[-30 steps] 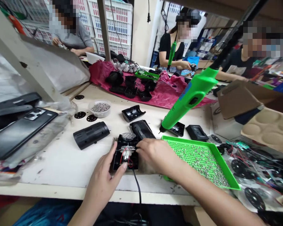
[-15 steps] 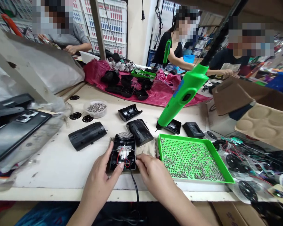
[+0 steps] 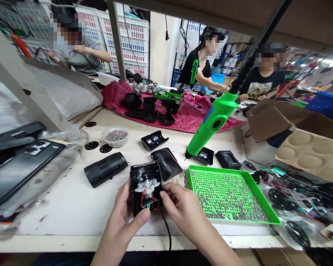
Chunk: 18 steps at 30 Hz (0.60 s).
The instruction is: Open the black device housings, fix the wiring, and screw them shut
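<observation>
A black plastic housing half (image 3: 135,177) is in my hands, its open inside facing me. Inside are a clear plastic part (image 3: 147,185), thin red wires (image 3: 143,195) and a small green circuit board (image 3: 151,203). My left hand (image 3: 124,221) grips the housing from the left, thumb across its lower edge. At the right edge, my right hand (image 3: 184,207) pinches with thumb and curled fingers; anything small between them is hidden. A black cable (image 3: 166,227) runs from the bottom toward me. Just behind lies another black shell (image 3: 166,162).
A green tray (image 3: 235,221) of small screws lies to the right, below a hanging green electric screwdriver (image 3: 211,127). More black shells (image 3: 105,169), a bowl of small metal parts (image 3: 115,136) and a cardboard box (image 3: 269,118) surround the work. Three people sit beyond.
Both hands have raised the housing and tilted its inside toward me. The round mesh piece at its far end no longer shows. My view has shifted slightly.
</observation>
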{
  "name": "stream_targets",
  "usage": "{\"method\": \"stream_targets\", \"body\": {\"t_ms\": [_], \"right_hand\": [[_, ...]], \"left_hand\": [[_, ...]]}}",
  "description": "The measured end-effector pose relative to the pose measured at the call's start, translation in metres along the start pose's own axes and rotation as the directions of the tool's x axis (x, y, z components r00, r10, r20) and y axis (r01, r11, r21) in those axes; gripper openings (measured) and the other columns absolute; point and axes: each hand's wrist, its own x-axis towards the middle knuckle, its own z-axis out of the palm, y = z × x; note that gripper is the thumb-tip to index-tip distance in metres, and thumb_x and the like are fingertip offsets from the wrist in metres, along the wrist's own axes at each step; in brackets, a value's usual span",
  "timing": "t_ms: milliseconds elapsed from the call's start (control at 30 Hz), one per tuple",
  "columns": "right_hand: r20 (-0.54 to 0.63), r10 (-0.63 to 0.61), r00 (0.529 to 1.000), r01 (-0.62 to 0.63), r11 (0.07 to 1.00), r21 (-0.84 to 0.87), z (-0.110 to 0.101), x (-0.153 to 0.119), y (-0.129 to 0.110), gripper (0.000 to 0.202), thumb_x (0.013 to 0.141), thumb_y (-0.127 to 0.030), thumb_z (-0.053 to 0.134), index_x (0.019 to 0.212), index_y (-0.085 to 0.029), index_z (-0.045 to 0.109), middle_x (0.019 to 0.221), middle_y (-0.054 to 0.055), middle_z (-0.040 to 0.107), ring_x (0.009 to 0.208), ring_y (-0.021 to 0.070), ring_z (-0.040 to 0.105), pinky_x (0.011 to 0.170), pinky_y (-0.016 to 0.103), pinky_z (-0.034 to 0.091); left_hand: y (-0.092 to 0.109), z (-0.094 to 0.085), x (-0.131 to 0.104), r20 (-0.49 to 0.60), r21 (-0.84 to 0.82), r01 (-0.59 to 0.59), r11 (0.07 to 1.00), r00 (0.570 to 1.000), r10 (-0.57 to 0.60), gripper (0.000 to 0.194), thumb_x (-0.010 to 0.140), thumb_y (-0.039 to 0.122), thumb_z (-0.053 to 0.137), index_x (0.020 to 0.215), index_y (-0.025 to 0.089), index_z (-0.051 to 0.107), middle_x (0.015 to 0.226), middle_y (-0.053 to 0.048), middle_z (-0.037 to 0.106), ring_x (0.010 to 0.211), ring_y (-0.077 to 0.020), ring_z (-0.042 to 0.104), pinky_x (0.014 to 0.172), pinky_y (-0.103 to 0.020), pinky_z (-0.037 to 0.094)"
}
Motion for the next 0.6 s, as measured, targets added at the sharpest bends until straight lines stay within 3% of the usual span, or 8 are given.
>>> {"method": "stream_targets", "body": {"t_ms": [167, 300, 433, 600], "right_hand": [[-0.004, -0.014, 1.000, 0.014, 0.998, -0.057, -0.001, 0.006, 0.004, 0.015, 0.092, -0.021, 0.053, 0.093, -0.018, 0.067, 0.085, 0.005, 0.072, 0.075, 0.0201, 0.067, 0.067, 0.027, 0.044], [-0.003, -0.012, 1.000, 0.011, 0.996, -0.083, 0.001, 0.008, 0.008, 0.016, 0.093, -0.022, 0.052, 0.093, -0.019, 0.068, 0.085, 0.004, 0.072, 0.077, 0.0206, 0.068, 0.067, 0.028, 0.044], [-0.012, -0.015, 1.000, 0.014, 0.998, -0.064, 0.003, 0.011, 0.005, 0.016, 0.093, -0.022, 0.052, 0.090, -0.020, 0.067, 0.083, 0.003, 0.073, 0.076, 0.0202, 0.067, 0.067, 0.027, 0.043], [-0.003, -0.005, 1.000, 0.005, 0.999, -0.037, 0.003, 0.012, 0.002, 0.017, 0.094, -0.024, 0.050, 0.088, -0.020, 0.066, 0.079, 0.002, 0.071, 0.072, 0.0189, 0.066, 0.064, 0.027, 0.042]], "left_hand": [[0.001, 0.000, 0.013, 0.201, -0.329, 0.229, 0.916, 0.965, -0.169, 0.070, 0.089, 0.067, 0.037, 0.148, 0.029, 0.035, 0.147, -0.010, 0.049, 0.137, -0.0315, 0.041, 0.108, -0.053, 0.040], [-0.002, -0.004, 0.019, 0.241, -0.454, 0.357, 0.816, 0.931, -0.273, 0.063, 0.089, 0.063, 0.043, 0.137, 0.024, 0.051, 0.142, -0.010, 0.054, 0.138, -0.0294, 0.040, 0.112, -0.050, 0.036], [-0.001, -0.004, 0.018, 0.238, -0.515, 0.373, 0.772, 0.927, -0.289, 0.050, 0.088, 0.055, 0.052, 0.123, 0.022, 0.064, 0.137, -0.008, 0.059, 0.138, -0.0288, 0.040, 0.115, -0.049, 0.031], [-0.002, -0.003, 0.015, 0.223, -0.520, 0.328, 0.789, 0.944, -0.245, 0.045, 0.089, 0.053, 0.053, 0.119, 0.024, 0.067, 0.133, -0.007, 0.062, 0.136, -0.0292, 0.044, 0.114, -0.049, 0.033]]}}
